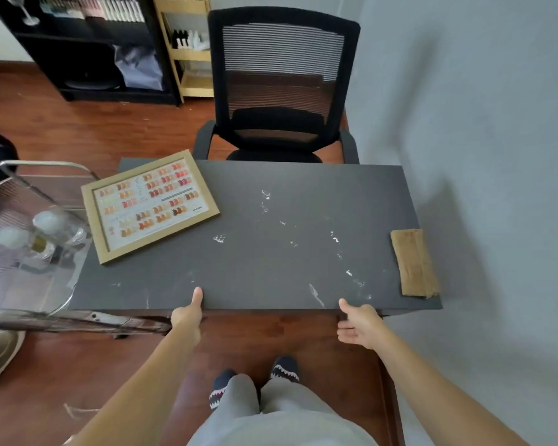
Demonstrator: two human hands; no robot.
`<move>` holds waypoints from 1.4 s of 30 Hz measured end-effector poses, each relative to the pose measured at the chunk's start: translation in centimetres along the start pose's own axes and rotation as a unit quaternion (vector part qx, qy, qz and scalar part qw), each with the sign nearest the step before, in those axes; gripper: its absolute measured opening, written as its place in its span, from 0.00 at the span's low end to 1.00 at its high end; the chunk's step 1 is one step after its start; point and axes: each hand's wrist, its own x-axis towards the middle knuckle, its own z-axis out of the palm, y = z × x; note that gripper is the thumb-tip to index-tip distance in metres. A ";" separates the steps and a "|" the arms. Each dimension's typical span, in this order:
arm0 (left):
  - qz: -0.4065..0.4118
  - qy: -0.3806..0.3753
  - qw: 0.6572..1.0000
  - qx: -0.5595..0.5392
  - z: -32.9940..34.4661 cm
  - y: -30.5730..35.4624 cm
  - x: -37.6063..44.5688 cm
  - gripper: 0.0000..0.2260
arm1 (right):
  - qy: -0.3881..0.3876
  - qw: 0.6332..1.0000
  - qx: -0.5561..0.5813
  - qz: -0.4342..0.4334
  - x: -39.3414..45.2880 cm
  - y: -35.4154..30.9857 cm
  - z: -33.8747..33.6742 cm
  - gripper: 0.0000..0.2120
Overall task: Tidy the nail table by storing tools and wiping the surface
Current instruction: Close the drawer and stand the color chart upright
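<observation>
A dark grey nail table [303,259] stands in front of me, speckled with white dust and smears. A gold-framed nail colour chart [149,204] lies at its far left corner. A folded tan cloth [414,262] rests on the right edge. My left hand [187,313] grips the table's near edge, thumb on top and fingers underneath. My right hand [360,323] is at the near edge too, thumb touching the rim, fingers spread below it and holding nothing.
A black mesh office chair [281,88] stands behind the table. A clear trolley [29,239] with jars stands at the left. Black shelving [87,49] and a wooden rack [187,49] line the back. A grey wall runs along the right. My feet are below.
</observation>
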 end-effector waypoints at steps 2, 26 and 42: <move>-0.002 -0.017 0.999 0.028 0.2 -0.1 -0.2 0.28 | -0.029 0.995 -0.092 -0.026 -1.4 -1.1 -1.5 0.25; 0.179 0.134 0.955 0.194 -11.0 23.2 9.2 0.37 | -0.072 0.906 -0.294 -0.297 -2.5 -23.2 25.6 0.18; 0.258 0.073 0.963 -0.036 -8.7 28.7 13.0 0.21 | -0.042 0.945 -0.205 -0.249 0.1 -24.8 30.7 0.18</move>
